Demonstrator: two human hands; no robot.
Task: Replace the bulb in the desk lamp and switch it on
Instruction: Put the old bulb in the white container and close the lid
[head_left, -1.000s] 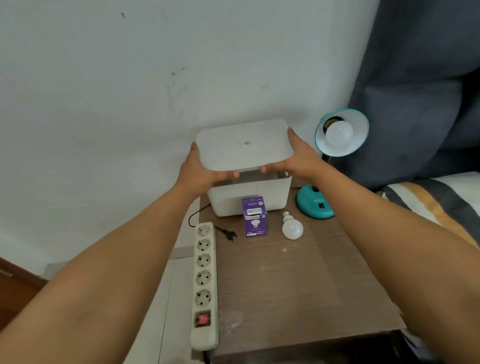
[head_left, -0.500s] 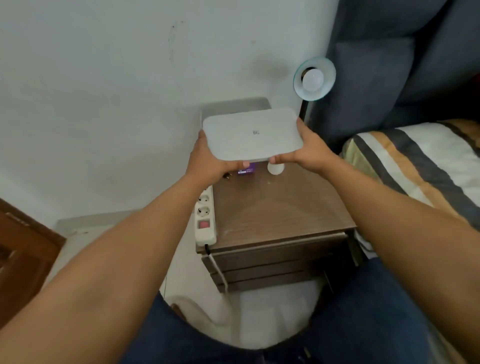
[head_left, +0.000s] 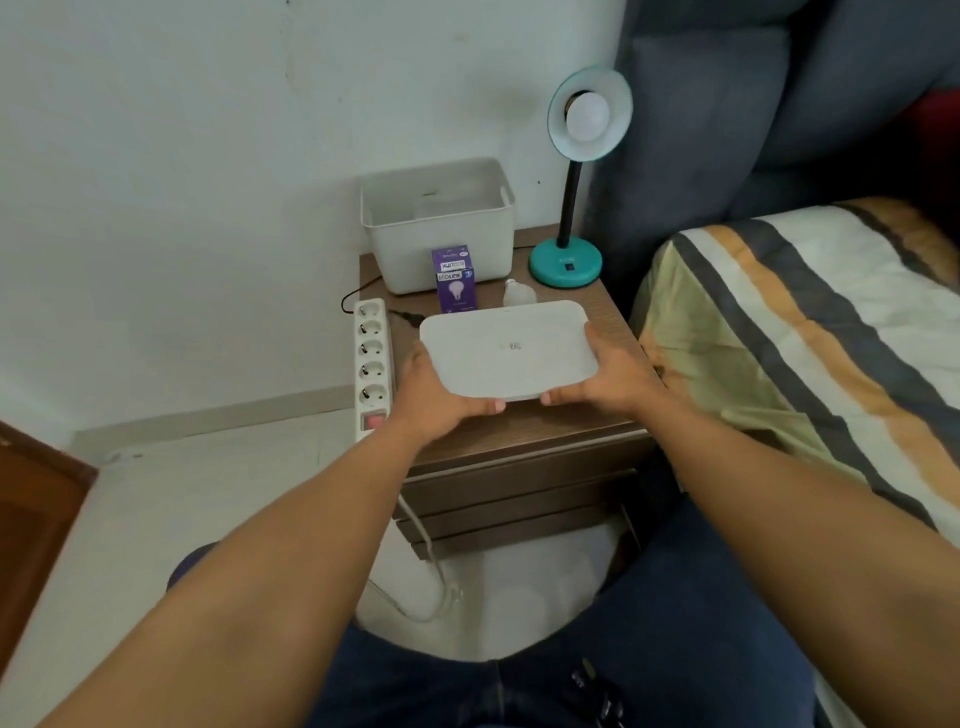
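Now both hands grip a white lid (head_left: 509, 349), the left hand (head_left: 434, 400) at its near-left corner, the right hand (head_left: 613, 376) at its right edge, low over the bench (head_left: 524, 431). Best to lay it flat on the bare front, clear of the loose bulb (head_left: 519, 295) and purple box (head_left: 455, 283) just behind. The lamp (head_left: 576, 171) stands at the back right, a bulb in its shade; bin (head_left: 439, 226) and power strip (head_left: 373, 358) crowd the left.

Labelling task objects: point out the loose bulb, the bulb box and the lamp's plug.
loose bulb (head_left: 521, 295), head view, on its white globe.
bulb box (head_left: 455, 287), head view, on its purple front face.
plug (head_left: 404, 315), head view, on the black plug body beside the power strip.
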